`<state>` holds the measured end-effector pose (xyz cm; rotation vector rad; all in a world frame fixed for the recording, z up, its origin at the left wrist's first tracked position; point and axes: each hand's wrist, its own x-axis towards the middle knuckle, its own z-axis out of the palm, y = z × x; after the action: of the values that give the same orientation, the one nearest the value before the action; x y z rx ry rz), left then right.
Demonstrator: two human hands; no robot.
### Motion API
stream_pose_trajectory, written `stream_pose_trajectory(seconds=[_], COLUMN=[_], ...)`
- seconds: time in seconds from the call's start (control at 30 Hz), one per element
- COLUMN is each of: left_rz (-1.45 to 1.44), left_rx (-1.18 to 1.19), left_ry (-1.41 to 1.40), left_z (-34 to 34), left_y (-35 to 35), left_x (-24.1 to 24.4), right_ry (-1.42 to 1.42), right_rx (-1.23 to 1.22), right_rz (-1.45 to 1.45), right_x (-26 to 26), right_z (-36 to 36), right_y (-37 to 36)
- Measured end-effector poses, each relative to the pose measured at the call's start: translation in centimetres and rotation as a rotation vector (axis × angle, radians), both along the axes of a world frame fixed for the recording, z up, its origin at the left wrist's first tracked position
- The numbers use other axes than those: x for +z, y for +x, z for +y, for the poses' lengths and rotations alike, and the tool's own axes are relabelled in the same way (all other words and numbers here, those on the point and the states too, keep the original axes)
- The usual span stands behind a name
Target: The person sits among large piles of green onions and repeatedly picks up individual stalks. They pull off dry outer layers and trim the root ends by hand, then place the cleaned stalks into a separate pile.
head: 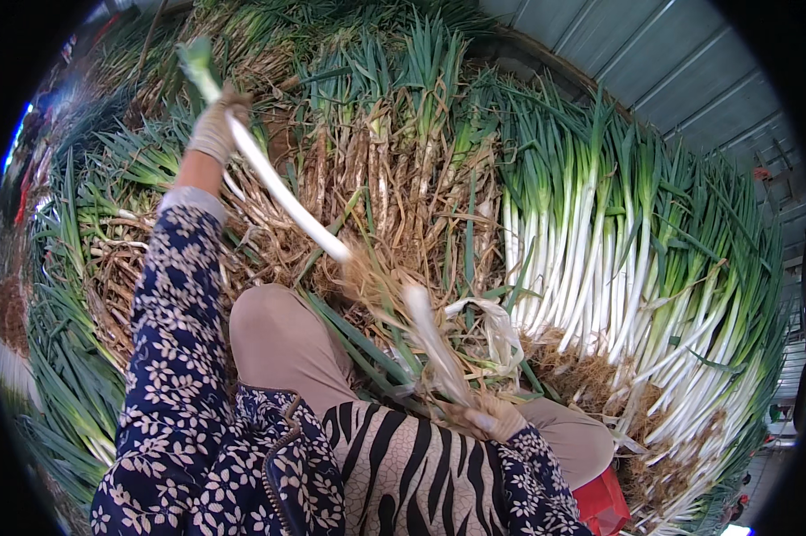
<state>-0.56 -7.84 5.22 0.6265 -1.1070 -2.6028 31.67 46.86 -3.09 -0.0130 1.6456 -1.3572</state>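
Note:
My left hand (216, 126), in a cream work glove, is raised at the upper left and grips a green onion (279, 189) near its leafy end. The long white stalk slants down to the right, its brown roots (357, 271) blurred. My right hand (496, 417), also gloved, rests low over my lap, closed on a pale outer sheath (437, 331) stripped or loose from a stalk; blur hides its exact form. Limp whitish peelings (503, 331) and green leaves lie just beyond this hand.
Soil-covered green onions (376, 167) with dry brown skins lie in front and to the left. On the right, clean white-stalked green onions (597, 261) are packed in rows. A corrugated metal wall (644, 60) rises behind. Something red (602, 502) sits by my right knee.

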Motion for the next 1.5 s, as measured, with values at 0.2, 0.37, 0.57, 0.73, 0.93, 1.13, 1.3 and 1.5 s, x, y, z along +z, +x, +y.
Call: stream_pose_trajectory(seconds=[0.2,0.37,0.57,0.73,0.93,1.13,1.3,1.5], left_rz=[0.168,0.322,0.696,0.31,0.024,-0.462,-0.611,-0.756], left_rx=[-0.133,-0.252,-0.804,-1.022,-0.947,-0.774,-0.915,-0.952], left_ry=[0.015,-0.344,-0.581,-0.734,-0.682,-0.949,-1.261,-1.568], left_z=[-9.2,8.9,31.9,35.1,26.8,20.7,18.5,25.2], left_y=[-4.7,-5.4,0.1,3.8,4.7,1.4,0.5,0.8], left_x=[5.6,10.1,13.1,9.9,-0.7,-9.8,-19.6,-17.6], right_ry=[0.699,0.783,0.28,0.545,1.457,0.893,0.599,0.498], right_rx=[0.544,0.207,-0.78,-1.027,-0.642,-0.49,0.216,0.289], right_rz=[0.379,1.111,0.727,0.527,0.075,0.809,0.573,0.57], right_x=[-1.1,5.9,7.4,-1.8,-2.0,-1.9,6.6,2.8], right_z=[0.4,-2.7,-3.3,14.0,16.7,10.4,-1.2,-0.7], right_y=[-0.2,-7.1,-12.4,-14.7,-14.6,-17.7,-14.1,-12.9])
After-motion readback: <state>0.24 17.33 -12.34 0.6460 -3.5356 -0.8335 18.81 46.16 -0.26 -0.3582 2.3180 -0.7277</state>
